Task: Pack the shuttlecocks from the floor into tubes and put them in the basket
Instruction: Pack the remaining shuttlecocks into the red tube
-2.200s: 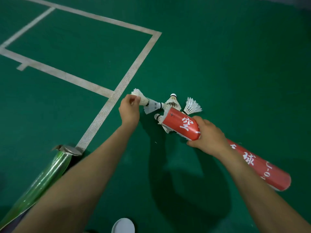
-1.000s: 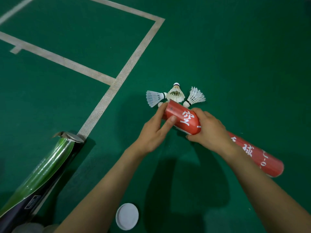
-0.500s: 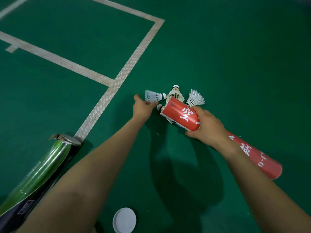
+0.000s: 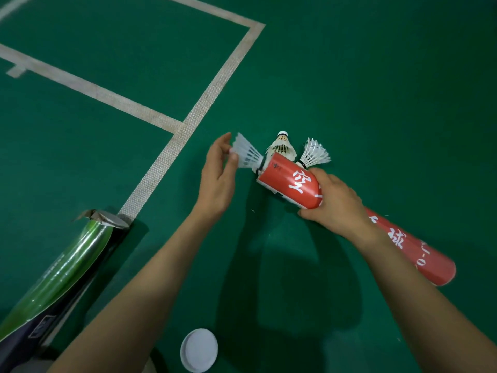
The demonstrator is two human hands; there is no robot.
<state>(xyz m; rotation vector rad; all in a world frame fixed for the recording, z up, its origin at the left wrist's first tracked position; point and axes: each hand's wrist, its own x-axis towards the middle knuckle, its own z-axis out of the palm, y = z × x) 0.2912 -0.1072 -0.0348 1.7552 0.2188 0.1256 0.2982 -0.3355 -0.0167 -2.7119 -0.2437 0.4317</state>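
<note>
Red tube (image 4: 285,184), white character 空 near its mouth, 球 further down, "-0" towards the base

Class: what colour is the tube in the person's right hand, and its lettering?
The tube is red with white lettering; head view shows it.

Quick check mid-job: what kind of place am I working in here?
Most likely a badminton court, probably indoors: a green sports floor with white court lines, loose shuttlecocks lying on it, and a red shuttlecock tube in the right hand.

red tube (image 4: 290,184) | tilted | white shuttlecock (image 4: 246,154) at its mouth | two shuttlecocks (image 4: 314,153) behind
</note>
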